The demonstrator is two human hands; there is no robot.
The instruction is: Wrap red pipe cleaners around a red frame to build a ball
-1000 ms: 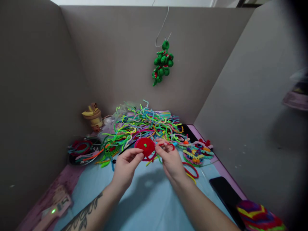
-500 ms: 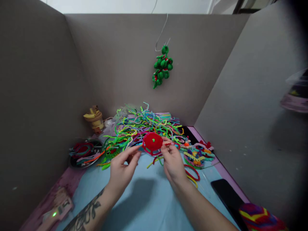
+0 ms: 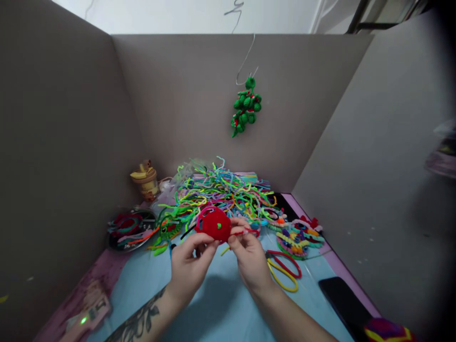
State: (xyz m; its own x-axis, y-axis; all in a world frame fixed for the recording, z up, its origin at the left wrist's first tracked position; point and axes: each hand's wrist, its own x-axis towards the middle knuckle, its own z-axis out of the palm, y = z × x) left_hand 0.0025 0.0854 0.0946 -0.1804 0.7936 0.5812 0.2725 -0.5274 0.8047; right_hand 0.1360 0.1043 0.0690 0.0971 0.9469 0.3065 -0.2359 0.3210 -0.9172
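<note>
A red fuzzy disc [image 3: 213,223], seemingly made of pipe cleaners, has a small green spot at its middle and an openwork rim on its upper left. My left hand [image 3: 190,259] pinches its lower edge between thumb and fingers. At its right side, my right hand [image 3: 249,251] is closed with thumb and forefinger on a red strand [image 3: 239,232] that runs off the disc. A thin dark strip [image 3: 187,232] sticks out by the disc's left edge; whether it is held cannot be made out.
Behind the hands lies a heap of colourful pipe cleaners [image 3: 228,190]. Red-and-yellow-handled scissors [image 3: 285,273], a black phone [image 3: 344,304] and finished colourful pieces [image 3: 295,240] are on the right. A metal tray [image 3: 119,246] is on the left. Green ornaments [image 3: 247,107] hang on the back wall.
The left hand has moved right and now grips the disc's lower edge. The disc has turned and tilted in the hands. More of the scissors shows. The camera view has shifted slightly.
</note>
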